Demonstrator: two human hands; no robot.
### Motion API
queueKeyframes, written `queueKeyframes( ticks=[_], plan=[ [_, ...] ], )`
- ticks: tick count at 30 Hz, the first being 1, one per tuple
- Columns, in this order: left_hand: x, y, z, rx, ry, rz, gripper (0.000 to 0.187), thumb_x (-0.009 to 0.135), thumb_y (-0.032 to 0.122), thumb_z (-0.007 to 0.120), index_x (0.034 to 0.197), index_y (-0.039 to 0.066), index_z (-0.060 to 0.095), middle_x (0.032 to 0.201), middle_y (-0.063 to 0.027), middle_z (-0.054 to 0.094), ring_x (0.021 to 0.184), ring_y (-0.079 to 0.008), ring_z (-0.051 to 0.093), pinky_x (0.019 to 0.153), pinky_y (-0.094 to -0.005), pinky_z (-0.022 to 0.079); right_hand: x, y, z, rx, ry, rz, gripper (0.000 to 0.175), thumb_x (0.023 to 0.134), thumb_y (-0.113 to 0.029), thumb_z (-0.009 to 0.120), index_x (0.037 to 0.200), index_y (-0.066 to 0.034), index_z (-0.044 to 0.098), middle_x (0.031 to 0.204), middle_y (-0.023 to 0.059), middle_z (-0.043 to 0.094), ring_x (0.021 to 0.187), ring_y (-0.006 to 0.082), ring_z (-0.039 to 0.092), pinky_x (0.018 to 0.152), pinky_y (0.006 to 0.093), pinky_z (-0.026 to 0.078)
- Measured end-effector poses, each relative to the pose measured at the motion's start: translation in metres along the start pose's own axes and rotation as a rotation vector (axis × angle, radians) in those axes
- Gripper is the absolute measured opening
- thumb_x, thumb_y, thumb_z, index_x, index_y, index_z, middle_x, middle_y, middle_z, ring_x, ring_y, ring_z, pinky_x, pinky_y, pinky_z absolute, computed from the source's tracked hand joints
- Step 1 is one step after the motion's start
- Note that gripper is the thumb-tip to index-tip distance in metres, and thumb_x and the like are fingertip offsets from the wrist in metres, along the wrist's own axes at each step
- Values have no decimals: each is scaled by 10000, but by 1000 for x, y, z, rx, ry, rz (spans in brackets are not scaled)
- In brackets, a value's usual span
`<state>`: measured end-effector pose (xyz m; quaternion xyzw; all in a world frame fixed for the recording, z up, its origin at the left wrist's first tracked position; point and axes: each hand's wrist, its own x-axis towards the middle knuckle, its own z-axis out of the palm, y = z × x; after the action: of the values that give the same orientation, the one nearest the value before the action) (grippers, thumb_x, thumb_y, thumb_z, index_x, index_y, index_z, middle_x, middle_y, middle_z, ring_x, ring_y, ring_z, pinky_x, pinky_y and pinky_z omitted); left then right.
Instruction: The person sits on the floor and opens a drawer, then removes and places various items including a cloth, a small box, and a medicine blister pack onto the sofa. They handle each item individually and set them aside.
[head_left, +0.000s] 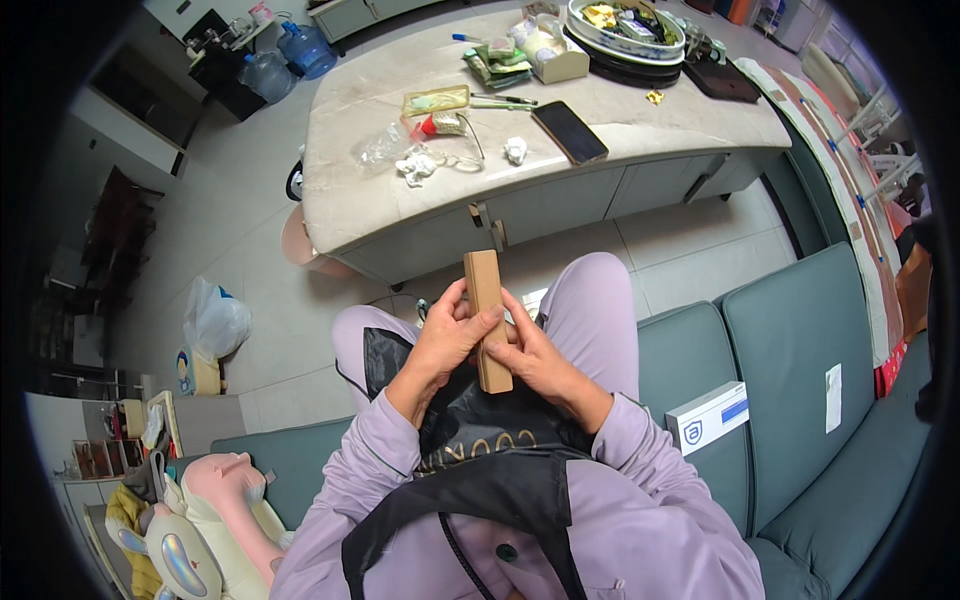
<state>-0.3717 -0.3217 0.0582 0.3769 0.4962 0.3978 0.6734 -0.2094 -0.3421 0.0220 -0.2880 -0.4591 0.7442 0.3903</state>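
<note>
A long, narrow brown cardboard box is held upright above my lap, between both hands. My left hand grips it from the left, thumb laid across its front face. From the other side my right hand holds it, the thumb pressed on the lower part of the same face. The box looks closed; what it may contain is hidden. Beneath it lies a black apron with gold lettering, over lilac clothing.
Ahead stands a low marble-topped table bearing a smartphone, crumpled tissues, pens and a tissue box. To my right a white box rests on the green sofa. A plastic bag sits on the floor at left.
</note>
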Motion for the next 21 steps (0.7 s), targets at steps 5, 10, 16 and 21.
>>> queueKeyframes(
  ticks=[5, 10, 16, 21],
  plan=[
    [6, -1, -8, 104, 54, -94, 602, 912, 309, 711, 1362, 0, 458, 1040, -78, 666, 898, -106, 633, 708, -252, 522, 4, 33, -22, 535, -121, 157, 755, 986, -288, 590, 1560, -154, 117, 1359, 83, 492, 1218, 206, 538, 1023, 364, 459],
    [10, -6, -23, 128, 124, -202, 494, 936, 366, 668, 1257, 9, 550, 949, -28, 649, 783, -69, 609, 657, -233, 499, 7, 52, -39, 912, -190, 369, 525, 1036, -330, 460, 1485, -112, 297, 1357, 131, 514, 1180, 322, 588, 913, 601, 521],
    [11, -16, -44, 45, 71, -280, 450, 956, 423, 620, 1231, 69, 574, 970, 12, 650, 777, -47, 614, 638, -225, 520, 10, 43, -41, 676, -91, 353, 535, 1015, -269, 524, 1470, -82, 314, 1340, 134, 538, 1162, 258, 603, 893, 470, 561],
    [7, -18, -56, -100, 12, -293, 428, 969, 386, 602, 1225, 43, 574, 1065, -25, 678, 881, -104, 678, 711, -256, 582, 11, 30, -35, 312, 35, 311, 575, 966, -165, 615, 1451, -55, 327, 1202, 106, 630, 1064, 183, 640, 827, 346, 580]
  ],
)
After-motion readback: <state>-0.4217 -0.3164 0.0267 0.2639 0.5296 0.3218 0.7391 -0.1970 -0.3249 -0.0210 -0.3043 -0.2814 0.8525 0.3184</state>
